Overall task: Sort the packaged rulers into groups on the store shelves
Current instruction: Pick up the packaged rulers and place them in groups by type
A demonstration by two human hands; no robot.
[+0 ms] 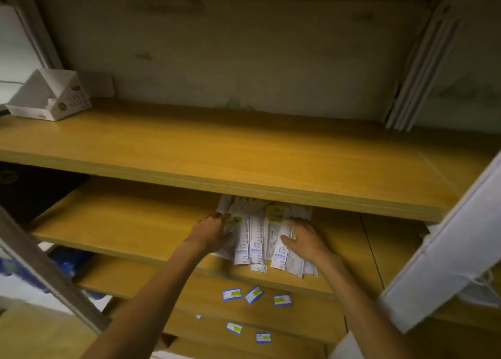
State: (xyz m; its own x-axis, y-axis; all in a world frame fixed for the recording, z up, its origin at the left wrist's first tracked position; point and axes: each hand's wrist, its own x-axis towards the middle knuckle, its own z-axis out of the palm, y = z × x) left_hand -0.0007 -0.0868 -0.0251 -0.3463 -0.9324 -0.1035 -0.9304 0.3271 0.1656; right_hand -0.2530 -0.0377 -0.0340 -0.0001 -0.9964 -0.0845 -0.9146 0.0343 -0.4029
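Between the two hands, on the middle shelf (130,223), lies a loose pile of packaged rulers (260,236), long white sleeves fanned side by side with their near ends overhanging the shelf's front edge. The left hand (214,232) curls over the pile's left side, fingers closed around the edge of the outer packets. The right hand (301,236) lies flatter on the pile's right side, fingers spread and pressing down on the top sleeves. Each packet looks light, thin and fairly stiff lengthwise, and the glossy wrapping probably lets them slide over one another, so a stack would likely shear apart if squeezed only from above. Taking hold across the narrow width, thumb under and fingers over near the middle, seems the safer grip. Just below the hands, small blue and yellow labels (253,295) lie scattered on a lower shelf (189,299). Above the hands runs an upper shelf (244,152), with a white cardboard box (51,98) far to the left of them.
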